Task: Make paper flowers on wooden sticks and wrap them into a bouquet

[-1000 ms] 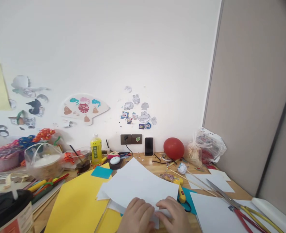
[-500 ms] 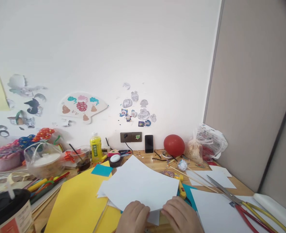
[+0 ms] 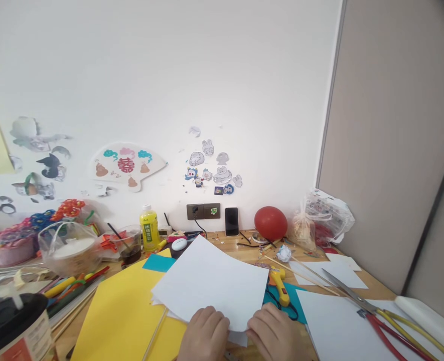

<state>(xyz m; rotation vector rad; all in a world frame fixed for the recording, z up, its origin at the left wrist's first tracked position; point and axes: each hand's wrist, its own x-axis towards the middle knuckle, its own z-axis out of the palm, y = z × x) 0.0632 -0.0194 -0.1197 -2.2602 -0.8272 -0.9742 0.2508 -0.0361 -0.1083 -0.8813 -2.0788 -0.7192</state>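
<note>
A white sheet of paper [image 3: 212, 278] is held at its near edge by both hands, its far corner pointing toward the wall. My left hand [image 3: 204, 333] is closed on the left part of that edge, fingers curled over it. On the right part, my right hand [image 3: 276, 331] pinches the same edge, with a short gap between the hands. The edge looks slightly curled there; the thumbs are hidden. Beneath the sheet lie more white paper and a large yellow sheet [image 3: 120, 311]. A yellow glue gun [image 3: 281, 288] rests just right of the paper, on teal paper [image 3: 296, 296].
Red-and-yellow-handled scissors [image 3: 372, 308] lie over white paper at right. At left stands a black-lidded cup [image 3: 13, 321]. Along the wall are a yellow drink bottle [image 3: 149, 228], a phone [image 3: 232, 221] and a red balloon [image 3: 270, 223]. Thin wooden sticks [image 3: 315, 276] lie behind the scissors.
The white sheet has shifted a little left and its far corner has risen slightly, uncovering more of the glue gun. Both hands have moved slightly left, still holding the near edge.
</note>
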